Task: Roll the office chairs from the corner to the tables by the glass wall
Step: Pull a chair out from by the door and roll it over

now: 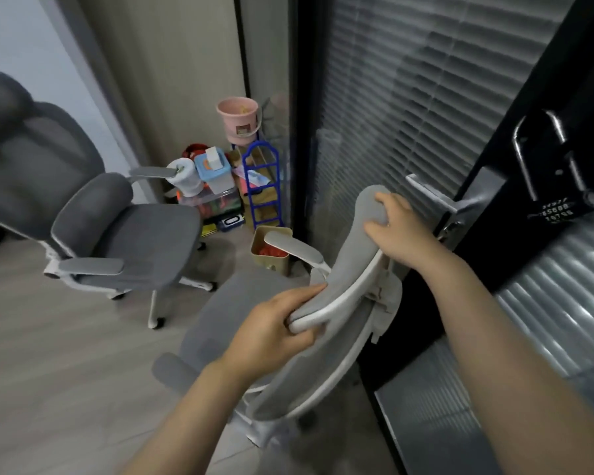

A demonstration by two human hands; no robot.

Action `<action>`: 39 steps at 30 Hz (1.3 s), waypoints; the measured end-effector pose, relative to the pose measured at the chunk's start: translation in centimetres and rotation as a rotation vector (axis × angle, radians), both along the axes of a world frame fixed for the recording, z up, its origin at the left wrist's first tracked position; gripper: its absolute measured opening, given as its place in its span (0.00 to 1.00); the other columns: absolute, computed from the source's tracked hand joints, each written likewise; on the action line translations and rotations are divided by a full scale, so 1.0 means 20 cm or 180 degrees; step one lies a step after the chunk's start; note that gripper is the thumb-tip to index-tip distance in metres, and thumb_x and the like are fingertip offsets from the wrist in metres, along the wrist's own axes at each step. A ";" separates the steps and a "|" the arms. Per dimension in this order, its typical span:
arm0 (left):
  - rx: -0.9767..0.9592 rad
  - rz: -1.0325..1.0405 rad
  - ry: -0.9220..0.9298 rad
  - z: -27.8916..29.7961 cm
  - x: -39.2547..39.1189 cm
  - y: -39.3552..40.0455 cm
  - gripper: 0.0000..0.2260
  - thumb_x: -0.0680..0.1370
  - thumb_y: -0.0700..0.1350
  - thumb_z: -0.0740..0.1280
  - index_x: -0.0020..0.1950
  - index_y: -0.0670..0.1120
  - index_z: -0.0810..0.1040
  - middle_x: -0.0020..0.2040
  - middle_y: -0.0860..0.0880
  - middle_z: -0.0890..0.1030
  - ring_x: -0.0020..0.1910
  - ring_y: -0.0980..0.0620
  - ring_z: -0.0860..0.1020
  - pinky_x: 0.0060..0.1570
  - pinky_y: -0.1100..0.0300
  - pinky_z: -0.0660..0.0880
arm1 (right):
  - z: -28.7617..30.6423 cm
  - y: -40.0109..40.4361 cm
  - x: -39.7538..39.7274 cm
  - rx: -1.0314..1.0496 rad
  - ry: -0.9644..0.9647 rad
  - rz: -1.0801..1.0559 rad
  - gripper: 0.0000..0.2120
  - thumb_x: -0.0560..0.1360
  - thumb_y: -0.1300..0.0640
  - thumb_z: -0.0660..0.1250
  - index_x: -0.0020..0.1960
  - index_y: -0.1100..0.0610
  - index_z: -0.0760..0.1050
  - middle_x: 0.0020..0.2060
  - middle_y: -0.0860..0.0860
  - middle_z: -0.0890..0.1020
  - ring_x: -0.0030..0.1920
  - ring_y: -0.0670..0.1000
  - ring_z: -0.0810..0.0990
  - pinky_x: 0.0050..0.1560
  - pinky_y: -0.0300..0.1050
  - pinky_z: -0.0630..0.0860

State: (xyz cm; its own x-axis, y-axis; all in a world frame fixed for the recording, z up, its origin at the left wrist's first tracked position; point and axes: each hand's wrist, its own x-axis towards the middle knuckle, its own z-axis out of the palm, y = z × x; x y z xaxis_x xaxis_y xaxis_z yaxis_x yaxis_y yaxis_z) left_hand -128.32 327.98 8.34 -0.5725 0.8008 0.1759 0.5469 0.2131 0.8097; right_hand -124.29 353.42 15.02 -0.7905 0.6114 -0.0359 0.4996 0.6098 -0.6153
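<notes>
The near office chair [240, 323], grey mesh on a white frame, stands on the wood floor [48, 371] just beside the glass door [494, 166] with slatted blinds. The left hand [275, 334] grips the lower end of its headrest [354, 262], fingers curled round the rim; the right hand [396, 231] clasps the top end. A second office chair [117, 231] stands further left, near the cluttered corner with a pink bucket [239, 118].

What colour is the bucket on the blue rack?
Pink bucket, seen in the head view.
</notes>
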 end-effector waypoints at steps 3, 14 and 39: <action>-0.0103 0.0162 0.0086 0.02 0.00 -0.07 0.25 0.70 0.49 0.68 0.67 0.62 0.73 0.54 0.66 0.80 0.53 0.64 0.78 0.52 0.63 0.76 | -0.02 -0.01 -0.06 -0.0197 0.0028 0.0076 0.28 0.77 0.52 0.61 0.75 0.48 0.60 0.75 0.49 0.59 0.71 0.54 0.64 0.61 0.45 0.63; -0.0114 0.0915 -0.0001 0.01 -0.09 -0.66 0.19 0.73 0.42 0.73 0.55 0.65 0.77 0.48 0.62 0.82 0.48 0.58 0.80 0.48 0.58 0.76 | -0.03 -0.37 -0.27 -0.0073 0.0160 0.0273 0.17 0.77 0.55 0.60 0.64 0.51 0.77 0.67 0.51 0.73 0.64 0.53 0.73 0.58 0.43 0.67; 0.0378 0.2564 -0.0299 -0.05 0.22 -2.62 0.13 0.75 0.44 0.67 0.58 0.54 0.76 0.55 0.55 0.80 0.57 0.52 0.78 0.58 0.52 0.75 | -0.16 -2.38 -0.42 0.0822 0.1707 0.2742 0.16 0.74 0.54 0.56 0.33 0.46 0.78 0.31 0.42 0.81 0.37 0.46 0.79 0.47 0.47 0.70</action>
State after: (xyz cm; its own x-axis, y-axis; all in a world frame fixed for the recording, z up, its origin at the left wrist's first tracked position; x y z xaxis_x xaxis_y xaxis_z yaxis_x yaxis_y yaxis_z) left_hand -123.86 275.56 7.34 -0.9808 0.1169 0.1562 0.1914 0.4216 0.8864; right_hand -132.63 305.75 11.72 -0.8359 -0.2270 0.4997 -0.4662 0.7741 -0.4282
